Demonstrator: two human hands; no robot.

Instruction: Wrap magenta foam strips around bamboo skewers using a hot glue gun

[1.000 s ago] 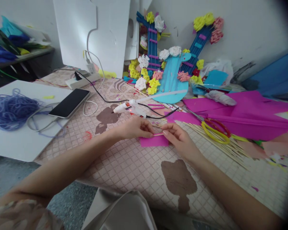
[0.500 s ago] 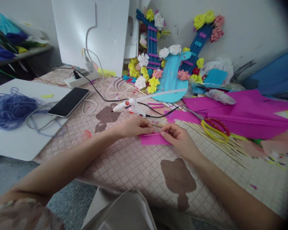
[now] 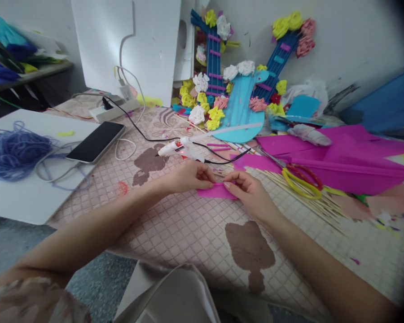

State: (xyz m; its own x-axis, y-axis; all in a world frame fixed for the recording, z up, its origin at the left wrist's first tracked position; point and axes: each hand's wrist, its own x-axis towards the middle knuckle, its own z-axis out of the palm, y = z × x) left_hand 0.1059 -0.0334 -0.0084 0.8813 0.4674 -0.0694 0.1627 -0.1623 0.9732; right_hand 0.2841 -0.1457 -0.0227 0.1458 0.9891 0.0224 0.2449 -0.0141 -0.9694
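A small piece of bright pink paper (image 3: pixel 216 192) lies on the patterned tablecloth. My left hand (image 3: pixel 190 176) pinches its upper left edge, and my right hand (image 3: pixel 249 188) pinches the right side, thumbs and fingers pressed together. A thin stick showed along that edge a moment earlier; now the paper covers it. Just beyond my left hand rests a white glue gun (image 3: pixel 182 148) with a small red light and a long white glue stick in its back. Thin wooden sticks (image 3: pixel 303 202) lie in a loose pile to the right of my right hand.
Scissors (image 3: pixel 301 181) with red and yellow handles lie on the sticks, beside large pink paper sheets (image 3: pixel 353 157). At left, a white board (image 3: pixel 37 204) carries purple yarn (image 3: pixel 16 150) and a phone (image 3: pixel 96 142). Flower-decorated paper guitars (image 3: pixel 240 107) lean at the back. A black cord crosses the table.
The paper's near edge has come up toward my fingers, so less of the sheet shows and the stick is covered. Both hands stay in nearly the same place.
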